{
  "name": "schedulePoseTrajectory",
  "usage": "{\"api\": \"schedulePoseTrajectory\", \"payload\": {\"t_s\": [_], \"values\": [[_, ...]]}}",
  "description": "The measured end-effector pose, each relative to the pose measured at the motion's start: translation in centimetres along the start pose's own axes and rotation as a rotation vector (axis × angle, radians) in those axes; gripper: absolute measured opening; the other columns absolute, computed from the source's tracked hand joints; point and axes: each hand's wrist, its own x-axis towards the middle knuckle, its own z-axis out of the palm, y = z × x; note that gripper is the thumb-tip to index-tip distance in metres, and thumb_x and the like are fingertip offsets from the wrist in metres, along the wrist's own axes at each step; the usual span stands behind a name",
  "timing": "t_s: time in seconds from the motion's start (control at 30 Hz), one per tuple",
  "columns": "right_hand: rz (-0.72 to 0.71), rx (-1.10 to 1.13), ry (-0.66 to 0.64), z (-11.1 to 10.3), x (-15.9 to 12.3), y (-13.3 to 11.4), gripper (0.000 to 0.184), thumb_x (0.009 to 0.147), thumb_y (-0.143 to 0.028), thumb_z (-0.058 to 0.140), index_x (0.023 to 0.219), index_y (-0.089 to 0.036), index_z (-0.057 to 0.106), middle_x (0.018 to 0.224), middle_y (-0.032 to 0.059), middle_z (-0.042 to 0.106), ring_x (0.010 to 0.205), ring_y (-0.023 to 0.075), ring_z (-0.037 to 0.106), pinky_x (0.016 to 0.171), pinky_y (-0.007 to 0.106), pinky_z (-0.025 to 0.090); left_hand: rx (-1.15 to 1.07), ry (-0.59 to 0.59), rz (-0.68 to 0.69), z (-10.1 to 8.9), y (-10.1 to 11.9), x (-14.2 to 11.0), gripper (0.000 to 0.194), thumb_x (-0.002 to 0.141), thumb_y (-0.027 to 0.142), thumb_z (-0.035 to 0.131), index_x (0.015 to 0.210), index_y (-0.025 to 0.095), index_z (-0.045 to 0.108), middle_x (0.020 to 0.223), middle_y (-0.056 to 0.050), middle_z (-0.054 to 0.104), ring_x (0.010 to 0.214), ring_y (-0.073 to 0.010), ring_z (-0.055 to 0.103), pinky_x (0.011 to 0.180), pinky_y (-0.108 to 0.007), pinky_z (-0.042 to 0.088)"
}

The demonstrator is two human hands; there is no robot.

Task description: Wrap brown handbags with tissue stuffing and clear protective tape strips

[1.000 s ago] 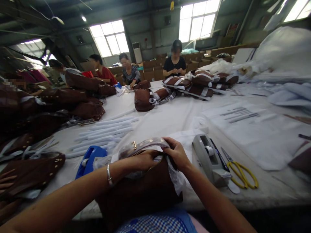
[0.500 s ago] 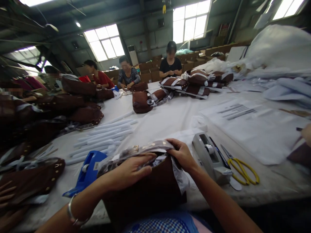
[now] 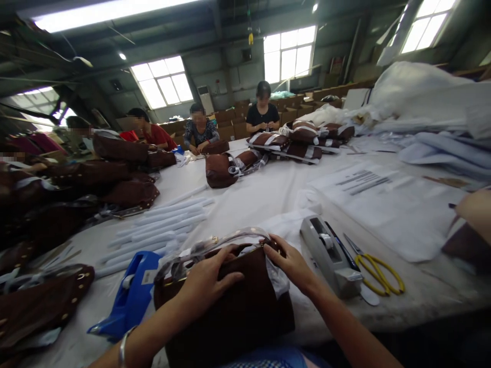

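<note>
A dark brown handbag point(image 3: 233, 312) stands at the near table edge in front of me, its strap wrapped in clear plastic point(image 3: 215, 240) arching over the top. My left hand point(image 3: 209, 278) lies on the bag's front face, fingers spread and pressing the brown fabric near the top rim. My right hand point(image 3: 292, 263) rests at the bag's right top corner, fingers on white wrapping paper point(image 3: 278, 280) tucked beside the opening.
A grey tape dispenser point(image 3: 330, 255) and yellow-handled scissors point(image 3: 378, 271) lie right of the bag. A blue tape dispenser point(image 3: 128, 299) sits left. White paper rolls point(image 3: 164, 217) lie beyond. Brown bags point(image 3: 115, 179) pile up left; other people sit at the far side. Another person's arm point(image 3: 473, 207) shows at right.
My left hand slid from the bag's top opening down onto its front face. The wrapped strap now stands up over the bag. The camera tilted slightly upward.
</note>
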Motion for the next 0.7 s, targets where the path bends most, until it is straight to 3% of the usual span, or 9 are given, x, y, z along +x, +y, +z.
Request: {"api": "schedulePoseTrajectory", "payload": {"t_s": [0.13, 0.27, 0.4, 0.47, 0.57, 0.7], "values": [[0.046, 0.133, 0.138, 1.6, -0.7, 0.7, 0.057, 0.081, -0.062, 0.068, 0.117, -0.018, 0.065, 0.110, 0.0093, 0.073, 0.100, 0.0276, 0.068, 0.088, 0.038, 0.054, 0.063, 0.030, 0.065, 0.6, 1.0, 0.7, 0.042, 0.093, 0.045, 0.055, 0.130, 0.026, 0.059, 0.128, -0.007, 0.068, 0.117, -0.0274, 0.064, 0.100, -0.040, 0.049], [0.058, 0.192, 0.223, 2.3, -1.3, 0.8, 0.059, 0.078, -0.065, 0.068, 0.112, -0.016, 0.067, 0.098, 0.0084, 0.074, 0.090, 0.0256, 0.068, 0.078, 0.034, 0.055, 0.127, 0.004, 0.151, 0.9, 1.5, 1.5, 0.031, 0.098, 0.042, 0.047, 0.115, 0.027, 0.069, 0.114, -0.004, 0.074, 0.106, -0.0246, 0.069, 0.094, -0.037, 0.053], [0.035, 0.178, 0.244, 2.3, -1.6, 0.6, 0.056, 0.083, -0.065, 0.063, 0.110, -0.016, 0.067, 0.089, 0.0063, 0.073, 0.079, 0.0222, 0.067, 0.067, 0.030, 0.053, 0.243, 0.268, 0.338, 1.0, 2.4, 1.3, 0.031, 0.098, 0.036, 0.050, 0.123, 0.024, 0.064, 0.120, -0.006, 0.070, 0.108, -0.0221, 0.067, 0.093, -0.035, 0.055], [0.017, 0.160, 0.242, 2.3, -1.7, 0.3, 0.054, 0.085, -0.063, 0.062, 0.111, -0.016, 0.066, 0.091, 0.0062, 0.073, 0.081, 0.0225, 0.067, 0.070, 0.030, 0.053, 0.257, 0.338, 0.505, 1.2, 3.1, 1.1, 0.038, 0.094, 0.039, 0.057, 0.127, 0.021, 0.059, 0.122, -0.008, 0.067, 0.113, -0.0212, 0.064, 0.097, -0.033, 0.054], [-0.030, 0.125, 0.229, 2.3, -1.8, -0.2, 0.050, 0.087, -0.061, 0.061, 0.112, -0.018, 0.067, 0.097, 0.0061, 0.073, 0.093, 0.0246, 0.067, 0.081, 0.032, 0.053, 0.352, 0.333, 0.715, 1.7, 4.1, 1.0, 0.045, 0.087, 0.043, 0.067, 0.126, 0.023, 0.060, 0.125, -0.007, 0.066, 0.113, -0.0237, 0.062, 0.096, -0.036, 0.054], [-0.072, 0.094, 0.190, 2.3, -1.9, -1.0, 0.046, 0.090, -0.059, 0.058, 0.112, -0.020, 0.067, 0.100, 0.0049, 0.073, 0.095, 0.0242, 0.068, 0.083, 0.031, 0.052, 0.409, 0.470, 0.816, 2.0, 5.0, 1.4, 0.022, 0.092, 0.023, 0.060, 0.113, 0.021, 0.065, 0.115, -0.005, 0.070, 0.106, -0.0230, 0.064, 0.093, -0.038, 0.054]]}}
